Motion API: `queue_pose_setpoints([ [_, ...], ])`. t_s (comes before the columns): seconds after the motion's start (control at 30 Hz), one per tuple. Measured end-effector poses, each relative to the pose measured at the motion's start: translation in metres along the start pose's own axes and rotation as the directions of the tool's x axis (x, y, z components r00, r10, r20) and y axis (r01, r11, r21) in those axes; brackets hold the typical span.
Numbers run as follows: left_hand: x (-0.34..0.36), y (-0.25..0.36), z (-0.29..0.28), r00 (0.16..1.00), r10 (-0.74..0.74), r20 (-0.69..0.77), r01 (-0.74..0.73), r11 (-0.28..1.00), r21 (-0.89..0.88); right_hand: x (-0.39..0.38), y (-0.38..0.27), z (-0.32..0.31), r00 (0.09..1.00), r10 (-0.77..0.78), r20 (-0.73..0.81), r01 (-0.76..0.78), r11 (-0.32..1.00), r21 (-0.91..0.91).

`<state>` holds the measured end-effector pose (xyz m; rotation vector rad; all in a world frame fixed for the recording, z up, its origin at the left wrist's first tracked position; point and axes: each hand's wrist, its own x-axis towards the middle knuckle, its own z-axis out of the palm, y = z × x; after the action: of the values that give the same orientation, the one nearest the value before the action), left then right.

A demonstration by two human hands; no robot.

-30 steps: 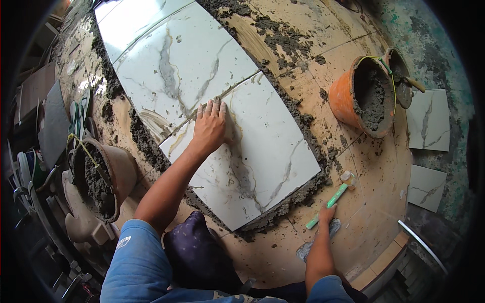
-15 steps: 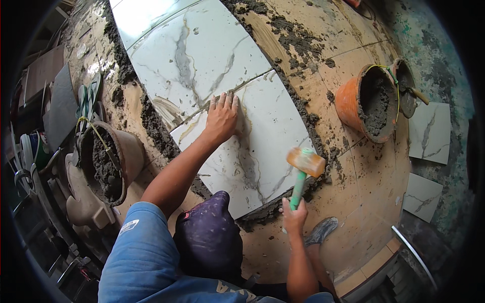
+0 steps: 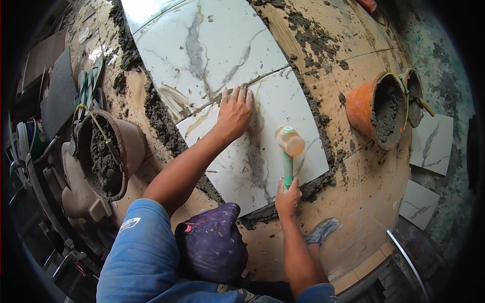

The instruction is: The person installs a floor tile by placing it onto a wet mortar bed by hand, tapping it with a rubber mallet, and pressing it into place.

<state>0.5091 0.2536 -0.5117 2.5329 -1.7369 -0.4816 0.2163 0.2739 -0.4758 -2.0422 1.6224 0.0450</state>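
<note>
A white marble-patterned tile lies on grey mortar, its far edge against another white veined tile. My left hand rests flat on the near tile, fingertips at the joint between the two. In my right hand is a rubber mallet, gripped by its green handle. Its worn orange-and-white head is over the right part of the near tile; whether it touches the surface I cannot tell.
An orange bucket of mortar stands at the right, a pale bucket of mortar at the left. Loose veined tiles lie at the far right. Mortar clumps litter the tan floor. Dark clutter lines the left side.
The mallet has moved left and further in over the tile, its head turned. My left hand stays on the tile near the joint. The whole view has shifted slightly.
</note>
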Motion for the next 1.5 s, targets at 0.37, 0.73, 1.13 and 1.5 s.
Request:
queue_pose_setpoints([
  [0.37, 0.003, 0.0, 0.01, 0.973, 0.028, -0.228, -0.022, 0.999, 0.028, -0.072, 0.075, -0.002, 0.997, 0.042, -0.063, -0.033, 0.991, 0.13],
  [0.73, 0.004, -0.01, 0.0, 0.999, 0.007, -0.043, -0.007, 1.0, 0.012, -0.099, 0.099, 0.003, 0.989, -0.073, -0.13, 0.086, 0.991, 0.099],
  [1.13, 0.003, 0.006, -0.016, 0.999, 0.036, 0.019, -0.037, 0.998, 0.042, -0.113, 0.127, 0.019, 0.998, 0.02, -0.067, -0.023, 0.999, -0.049],
  [1.5, 0.007, 0.013, -0.013, 0.998, -0.004, 0.065, 0.002, 1.0, 0.027, -0.097, 0.12, 0.004, 0.995, -0.023, -0.096, 0.026, 0.999, 0.037],
])
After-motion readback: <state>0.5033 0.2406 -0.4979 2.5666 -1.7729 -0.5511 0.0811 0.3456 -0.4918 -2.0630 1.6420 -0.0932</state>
